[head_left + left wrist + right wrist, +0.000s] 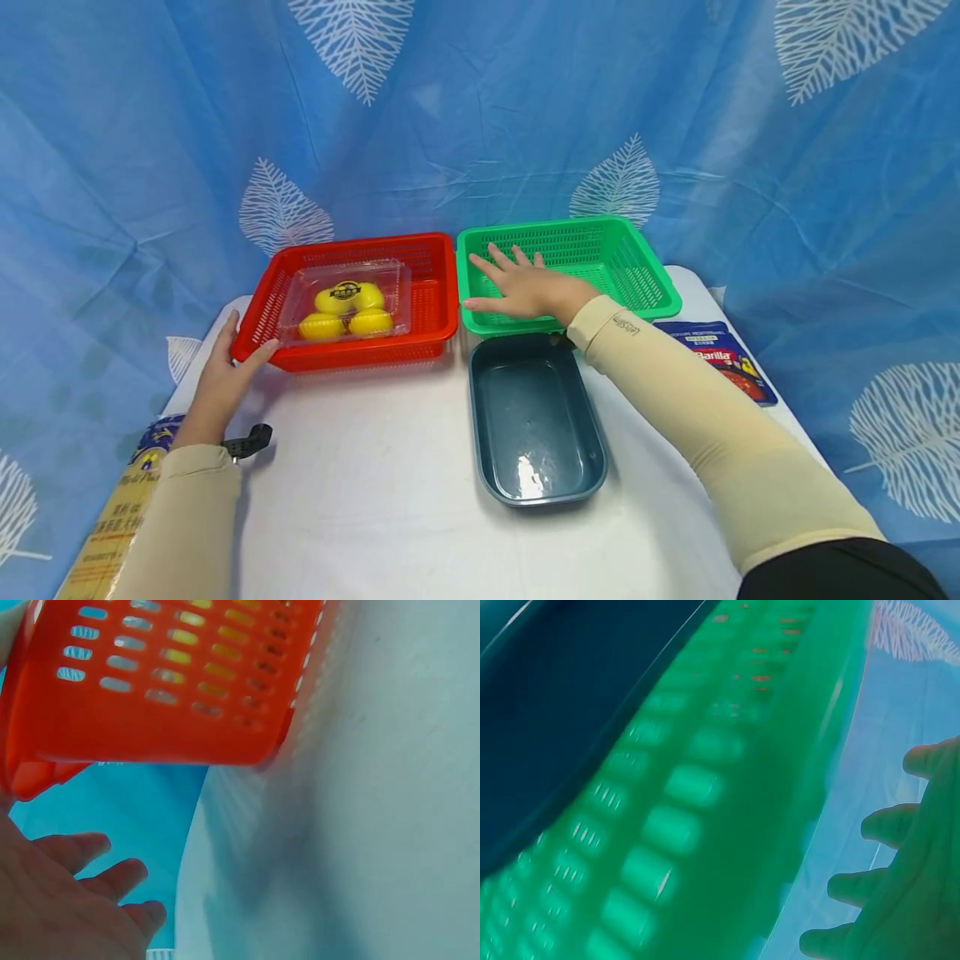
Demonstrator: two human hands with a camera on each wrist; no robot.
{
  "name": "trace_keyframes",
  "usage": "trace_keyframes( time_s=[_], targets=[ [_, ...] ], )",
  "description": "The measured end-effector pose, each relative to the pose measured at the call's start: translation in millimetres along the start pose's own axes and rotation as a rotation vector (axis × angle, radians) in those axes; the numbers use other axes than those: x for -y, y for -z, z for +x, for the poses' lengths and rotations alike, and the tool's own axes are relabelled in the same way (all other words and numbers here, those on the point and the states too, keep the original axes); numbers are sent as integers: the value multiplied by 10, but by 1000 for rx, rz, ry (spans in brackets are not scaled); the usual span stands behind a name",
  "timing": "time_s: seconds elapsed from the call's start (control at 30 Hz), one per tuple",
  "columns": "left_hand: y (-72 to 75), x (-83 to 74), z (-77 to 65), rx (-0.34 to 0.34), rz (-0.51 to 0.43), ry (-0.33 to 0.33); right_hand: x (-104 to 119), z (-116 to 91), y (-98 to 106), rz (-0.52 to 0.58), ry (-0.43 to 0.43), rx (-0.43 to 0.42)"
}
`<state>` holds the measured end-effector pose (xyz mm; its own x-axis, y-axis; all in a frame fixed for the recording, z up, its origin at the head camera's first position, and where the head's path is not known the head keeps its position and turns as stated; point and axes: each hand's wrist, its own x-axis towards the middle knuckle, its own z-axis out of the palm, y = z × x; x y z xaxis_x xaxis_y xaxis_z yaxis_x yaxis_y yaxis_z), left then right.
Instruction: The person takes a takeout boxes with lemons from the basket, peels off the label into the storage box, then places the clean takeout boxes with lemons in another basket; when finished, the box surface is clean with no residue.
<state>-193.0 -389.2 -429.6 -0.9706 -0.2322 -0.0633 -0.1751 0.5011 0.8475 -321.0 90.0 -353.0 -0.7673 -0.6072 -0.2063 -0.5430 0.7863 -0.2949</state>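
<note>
My left hand [225, 367] is at the front left corner of a red basket [375, 356], thumb near the front rim. In the left wrist view, several fingers of that hand [67, 900] extend apart from the basket's wall [150, 727]. The basket holds a transparent plastic box [401, 296] with yellow lemon-like fruits [322, 327] inside. My right hand [525, 290] spreads its fingers over the left part of a green basket [637, 275], holding nothing. Whether its palm touches the basket I cannot tell.
A dark blue-grey rectangular dish [528, 408] stands in front of the green basket, below my right wrist. A blue Barilla package [693, 337] lies at the table's right edge. At the left edge is a yellow printed package [112, 533], partly behind my left sleeve. Blue cloth [480, 108] hangs behind.
</note>
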Motion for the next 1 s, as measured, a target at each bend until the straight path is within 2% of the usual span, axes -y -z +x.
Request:
trace_keyframes(
  time_s=[0.2,0.4,0.53,0.7,0.93,1.0],
  targets=[
    [-115,38,-12,-45,-182,-1,221,106,-36,4,44,-8],
    [-186,-2,-21,-68,-373,58,462,201,-70,19,81,-7],
    [-240,-36,-20,-88,-558,89,627,263,-100,31,100,-10],
    [-331,-58,-16,-114,-805,66,818,336,-159,50,138,-16],
    [-444,-57,-38,-154,-1071,45,1006,465,-273,126,155,-4],
    [-475,-53,-42,-166,-1117,25,1051,505,-299,168,154,3]
  ],
)
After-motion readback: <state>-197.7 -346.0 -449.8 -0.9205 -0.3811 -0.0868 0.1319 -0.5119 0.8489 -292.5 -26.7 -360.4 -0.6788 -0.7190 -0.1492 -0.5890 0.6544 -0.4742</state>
